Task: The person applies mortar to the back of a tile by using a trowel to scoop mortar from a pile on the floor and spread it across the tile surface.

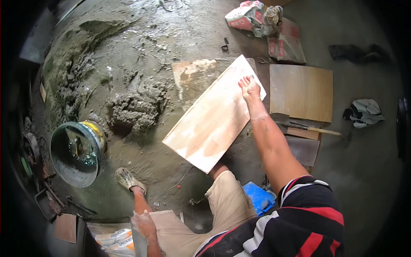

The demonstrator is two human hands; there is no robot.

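Observation:
A large pale rectangular tile [214, 115], its ribbed face up, lies at a slant in front of me, its near corner by my right leg. My right hand [249, 88] is over the tile's far right part, palm up, fingers apart and slightly curled. Whether it touches the tile, I cannot tell. Low on the left, my left hand [144, 223] lies beside my knee, fingers loosely spread, with nothing visible in it. Under the tile's far end is a mortar-stained board [188, 77].
Left of the tile is a heap of wet mortar [137, 107]. A bucket [77, 154] with liquid stands nearer. Right are a tan panel [302, 92], a wooden-handled tool [321, 130] and torn bags [287, 43]. A blue object [259, 198] sits by my right leg.

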